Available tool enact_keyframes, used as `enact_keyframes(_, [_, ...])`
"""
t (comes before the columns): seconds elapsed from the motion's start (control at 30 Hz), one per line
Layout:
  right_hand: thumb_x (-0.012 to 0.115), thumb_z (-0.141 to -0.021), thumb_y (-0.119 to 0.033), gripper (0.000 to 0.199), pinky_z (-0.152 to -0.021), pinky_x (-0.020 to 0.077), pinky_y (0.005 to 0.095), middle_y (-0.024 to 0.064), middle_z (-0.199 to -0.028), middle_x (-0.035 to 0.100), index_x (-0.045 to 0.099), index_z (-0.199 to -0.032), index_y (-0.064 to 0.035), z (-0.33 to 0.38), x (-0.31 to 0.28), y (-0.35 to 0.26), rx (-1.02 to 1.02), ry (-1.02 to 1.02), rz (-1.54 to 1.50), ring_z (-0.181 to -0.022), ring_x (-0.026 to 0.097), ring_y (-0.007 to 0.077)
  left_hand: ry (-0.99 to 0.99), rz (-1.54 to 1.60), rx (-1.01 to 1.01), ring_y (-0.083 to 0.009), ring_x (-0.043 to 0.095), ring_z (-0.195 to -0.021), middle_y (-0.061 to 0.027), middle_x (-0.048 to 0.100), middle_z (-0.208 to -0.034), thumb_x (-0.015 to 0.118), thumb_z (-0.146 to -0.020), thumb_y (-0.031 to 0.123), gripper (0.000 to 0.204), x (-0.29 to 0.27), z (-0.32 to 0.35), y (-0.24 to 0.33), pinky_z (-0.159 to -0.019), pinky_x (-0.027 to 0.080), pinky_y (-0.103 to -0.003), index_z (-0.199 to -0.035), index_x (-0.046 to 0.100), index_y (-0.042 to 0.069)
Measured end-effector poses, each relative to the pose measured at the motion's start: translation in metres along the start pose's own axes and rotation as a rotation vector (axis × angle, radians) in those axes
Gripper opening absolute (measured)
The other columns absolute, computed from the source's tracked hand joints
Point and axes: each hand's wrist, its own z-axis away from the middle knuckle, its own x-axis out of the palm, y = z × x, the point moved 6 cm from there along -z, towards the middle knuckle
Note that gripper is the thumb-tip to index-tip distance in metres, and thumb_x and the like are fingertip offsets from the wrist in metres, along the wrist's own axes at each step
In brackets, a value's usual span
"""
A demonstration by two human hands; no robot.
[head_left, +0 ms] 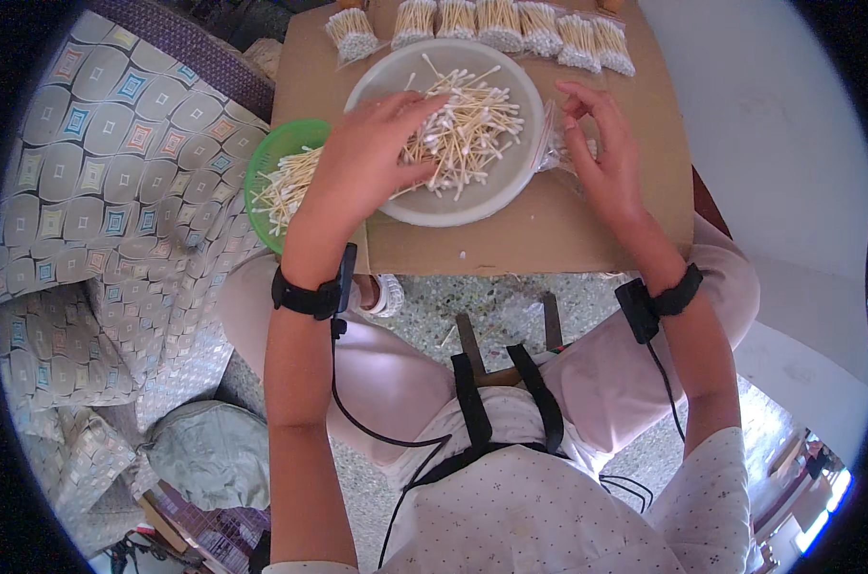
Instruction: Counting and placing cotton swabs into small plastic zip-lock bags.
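Just above the middle of the frame, the left hand (pixel 372 153) lies palm down with fingers curled into the loose heap of cotton swabs (pixel 467 129) on the round grey plate (pixel 424 206), though whether it has any pinched I cannot tell. To the right, the right hand (pixel 601 153) has its fingers loosely bent around a small clear plastic bag (pixel 552 143) at the plate's right rim. The plate sits on a brown cardboard sheet (pixel 549 234), with a green bowl (pixel 271 158) of more swabs at its left and a row of bundled swab packs (pixel 511 24) along the upper edge.
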Motion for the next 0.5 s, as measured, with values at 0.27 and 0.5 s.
enact_keyframes(0.27, [0.052,-0.083,-0.004,0.032,-0.079,0.0438,0.0355,0.0126,-0.09,0.055,0.056,-0.114,-0.0058,0.0,0.007,-0.002,-0.016,-0.019,-0.015,-0.085,0.055,0.0261,0.054,-0.033,-0.056,-0.0348,0.047,-0.112,-0.0136,0.049,-0.125,0.069,-0.07,0.013,0.067,0.012,-0.006,0.002,-0.094,0.04,-0.04,-0.132,0.042,0.018])
enact_keyframes(0.5, [0.05,-0.084,-0.005,0.029,-0.08,0.044,0.0361,0.0144,-0.094,0.056,0.056,-0.113,-0.0052,0.0,0.006,-0.005,-0.006,-0.042,-0.016,-0.089,0.056,0.0278,0.062,0.068,-0.086,-0.0335,0.055,-0.101,-0.0126,0.058,-0.109,0.066,-0.071,0.007,0.05,-0.007,-0.005,-0.004,-0.087,0.044,-0.038,-0.12,0.055,0.015])
